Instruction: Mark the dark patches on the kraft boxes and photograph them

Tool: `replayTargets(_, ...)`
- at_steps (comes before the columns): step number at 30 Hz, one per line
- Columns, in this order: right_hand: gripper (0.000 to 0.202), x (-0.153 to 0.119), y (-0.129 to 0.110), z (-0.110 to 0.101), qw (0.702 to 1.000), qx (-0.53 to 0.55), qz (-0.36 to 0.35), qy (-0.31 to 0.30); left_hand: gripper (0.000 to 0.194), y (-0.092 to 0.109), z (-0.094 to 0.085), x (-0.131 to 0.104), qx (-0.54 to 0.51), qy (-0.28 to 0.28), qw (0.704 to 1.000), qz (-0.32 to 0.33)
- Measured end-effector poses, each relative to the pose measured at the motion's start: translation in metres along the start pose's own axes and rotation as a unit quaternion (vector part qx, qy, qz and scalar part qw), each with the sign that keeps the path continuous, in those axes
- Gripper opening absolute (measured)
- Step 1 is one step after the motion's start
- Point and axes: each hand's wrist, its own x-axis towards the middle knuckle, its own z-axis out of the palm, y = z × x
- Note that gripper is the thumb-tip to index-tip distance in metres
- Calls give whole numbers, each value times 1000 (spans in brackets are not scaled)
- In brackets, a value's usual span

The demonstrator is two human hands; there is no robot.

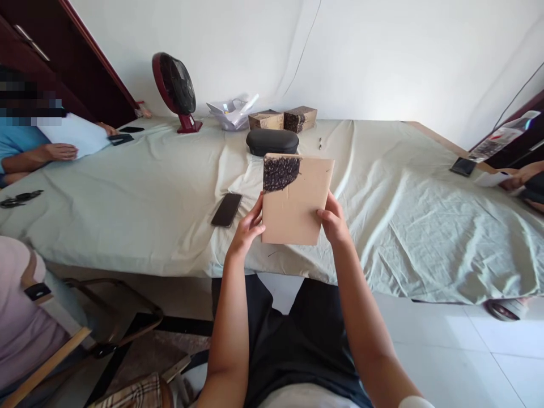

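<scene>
A flat brown cardboard box is held up in front of me over the near edge of the table, its broad face toward me. Black scribble covers its upper left corner. My left hand grips the left edge, thumb on the near face. On the opposite edge, my right hand holds it the same way; the fingers behind the box are partly hidden. A black phone lies on the cloth left of the box. Just beyond the box sits a black zippered case.
A pale green cloth covers the table. Toward the wall stand a dark red fan, a clear plastic basket and two small cardboard boxes. A pen lies farther right. Other people sit at both sides, one holding white paper.
</scene>
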Motion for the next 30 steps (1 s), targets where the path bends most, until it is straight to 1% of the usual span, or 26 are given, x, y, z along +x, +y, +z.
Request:
replayTargets(6,75,-6,16,6,997,-61,-37,29,76,-22,-10,5,30,-1,999,13)
replayTargets(10,82,-9,31,8,994,-94,-26,54,74,-31,-11,6,25,-2,1000,-6)
replayTargets(14,90,-7,39,8,993,-91,1,77,72,-26,-9,12,29,2,999,-38)
replayTargets(18,96,-2,37,10,992,-74,43,93,69,-13,-12,24,53,13,996,-67)
replayTargets(22,93,5,33,14,991,-56,55,103,66,3,-13,35,72,34,995,-62)
replayTargets(24,91,10,31,15,992,-49,53,103,65,7,-12,39,66,51,995,-55)
replayTargets(27,90,18,27,14,993,-47,53,98,62,5,-9,40,47,84,994,-46)
replayTargets(30,85,18,17,14,993,-48,56,88,60,-4,-2,33,30,120,992,-16)
